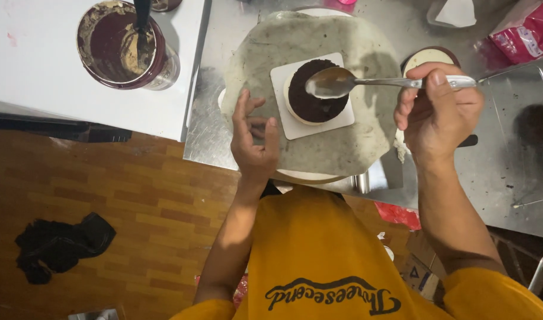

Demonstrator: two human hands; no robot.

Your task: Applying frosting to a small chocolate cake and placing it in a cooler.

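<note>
From the head camera, looking straight down, the right hand [440, 109] is closed around the handle of a metal spoon [354, 82], thumb on top and fingers curled under, holding it level. The spoon's bowl lies over the right part of a dark round cake [310, 101], pale cream showing at its lower edge; whether the bowl touches the crumb surface cannot be told. The cake sits on a white square board [295, 127], and the board rests at the middle of a round turntable [348, 148] with a smeared greyish top. The left hand [253, 139] is open, fingers spread and slightly bent, lying on the near left part of the turntable just beside the board's left edge. The turntable stands on a steel table [502, 172] dusted with dark crumbs. To the right of the cake, partly hidden behind the right hand, is a small round dish [428, 56] with a dark rim and pale inside. At the far right corner lies a red and white packet [529, 29]. At the far left, on a white table [40, 71], stands a tub [126, 47] coated inside with dark brown spread, a dark tool handle rising from it. Near left, on the wooden floor [135, 207], lies a crumpled black cloth [58, 246]. The person's yellow shirt [319, 255] fills the near edge.
</note>
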